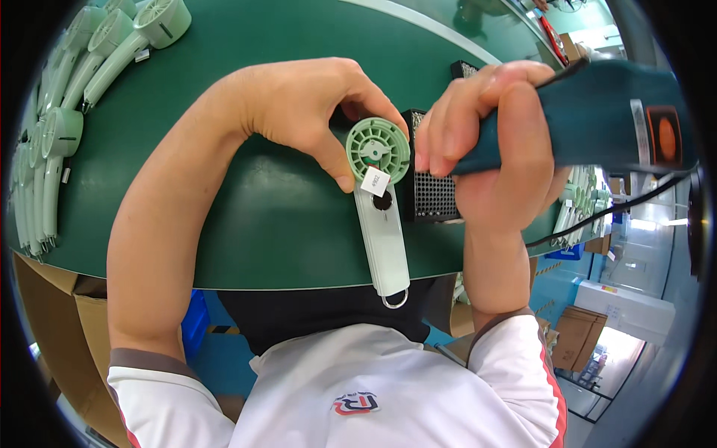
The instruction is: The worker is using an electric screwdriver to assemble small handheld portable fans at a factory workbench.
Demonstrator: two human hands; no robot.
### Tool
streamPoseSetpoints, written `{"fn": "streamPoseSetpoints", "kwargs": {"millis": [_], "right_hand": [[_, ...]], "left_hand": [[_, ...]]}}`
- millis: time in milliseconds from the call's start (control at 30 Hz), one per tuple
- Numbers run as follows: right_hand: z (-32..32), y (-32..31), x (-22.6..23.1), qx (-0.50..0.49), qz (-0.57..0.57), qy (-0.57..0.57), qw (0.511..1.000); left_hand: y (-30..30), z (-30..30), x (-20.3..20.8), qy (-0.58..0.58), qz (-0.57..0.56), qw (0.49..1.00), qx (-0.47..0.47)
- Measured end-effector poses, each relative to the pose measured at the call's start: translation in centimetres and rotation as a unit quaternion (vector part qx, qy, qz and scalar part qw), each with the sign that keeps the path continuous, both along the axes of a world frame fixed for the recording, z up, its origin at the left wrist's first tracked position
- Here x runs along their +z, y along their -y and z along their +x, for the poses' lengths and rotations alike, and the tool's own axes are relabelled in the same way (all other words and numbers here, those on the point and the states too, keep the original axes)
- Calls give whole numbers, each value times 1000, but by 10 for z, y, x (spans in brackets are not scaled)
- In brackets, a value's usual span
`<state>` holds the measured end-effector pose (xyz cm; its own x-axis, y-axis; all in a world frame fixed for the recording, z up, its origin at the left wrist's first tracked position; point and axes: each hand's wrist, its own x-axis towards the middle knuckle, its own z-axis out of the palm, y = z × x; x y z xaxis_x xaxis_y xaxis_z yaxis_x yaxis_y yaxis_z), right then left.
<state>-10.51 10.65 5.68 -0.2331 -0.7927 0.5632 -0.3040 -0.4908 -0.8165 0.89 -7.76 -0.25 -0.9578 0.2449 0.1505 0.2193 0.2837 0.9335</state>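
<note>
The left hand (310, 112) pinches a pale green handheld fan (381, 201) by its round head, handle pointing toward the person over the green counter (261, 224). Just right of the head, the right hand (485, 142) grips a teal power screwdriver (597, 112), closed around it.

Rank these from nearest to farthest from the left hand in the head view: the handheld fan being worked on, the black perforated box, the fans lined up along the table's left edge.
1. Pale green handheld fan, held by the left hand.
2. Black perforated metal box, just right of the fan.
3. Row of pale green fans, far left edge of the table.
</note>
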Motion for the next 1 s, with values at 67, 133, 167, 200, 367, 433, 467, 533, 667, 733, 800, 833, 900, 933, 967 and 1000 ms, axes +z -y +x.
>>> {"fn": "streamPoseSetpoints", "kwargs": {"millis": [67, 133, 167, 200, 367, 433, 467, 533, 667, 733, 800, 833, 900, 933, 967, 1000], "right_hand": [[-3, 7, 3, -28, 33, -9, 999], [5, 6, 1, -14, 19, 43, 999], [9, 4, -1, -15, 8, 89, 996], [14, 4, -3, -11, 1, 98, 995], [8, -10, -8, 11, -30, 139, 990], [0, -17, -10, 16, -29, 140, 990], [-3, -21, -9, -6, -11, 125, 992], [-4, -17, -7, 0, -10, 138, 990], [-24, -12, 25, 159, -79, 144, 974], [-53, -36, 34, 192, -79, 115, 971], [-69, -44, 20, 222, -91, 92, 966], [-71, -51, 14, 209, -84, 86, 971], [-74, -64, -1, 208, -83, 104, 969], [-72, -69, -10, 188, -92, 109, 972], [-70, -72, -14, 183, -89, 112, 973], [-69, -75, -17, 184, -82, 115, 973]], "left_hand": [[2, 3, 2, 0, -4, 1000, 5], [5, 7, 1, -16, -32, 999, 19], [3, 3, 3, -21, -22, 999, 8], [2, 5, 4, -10, -5, 1000, 0], [-13, -6, -7, -21, 26, 999, -12], [-21, -13, -3, -14, 3, 1000, -13], [-19, -12, -3, -12, -1, 1000, -14], [-20, -19, -6, -7, 23, 999, -35], [-3, 7, 0, -16, 7, 1000, 2], [-4, 1, 6, -8, -3, 1000, -16], [0, 5, 4, -12, -30, 999, -1], [0, 2, 1, -19, -29, 999, -2], [1, -6, 1, -31, -36, 999, -22], [-1, -7, -1, -22, -23, 999, -18], [-2, -6, -1, -10, -11, 1000, -12], [-2, -7, -1, -8, 6, 1000, -18]]}}
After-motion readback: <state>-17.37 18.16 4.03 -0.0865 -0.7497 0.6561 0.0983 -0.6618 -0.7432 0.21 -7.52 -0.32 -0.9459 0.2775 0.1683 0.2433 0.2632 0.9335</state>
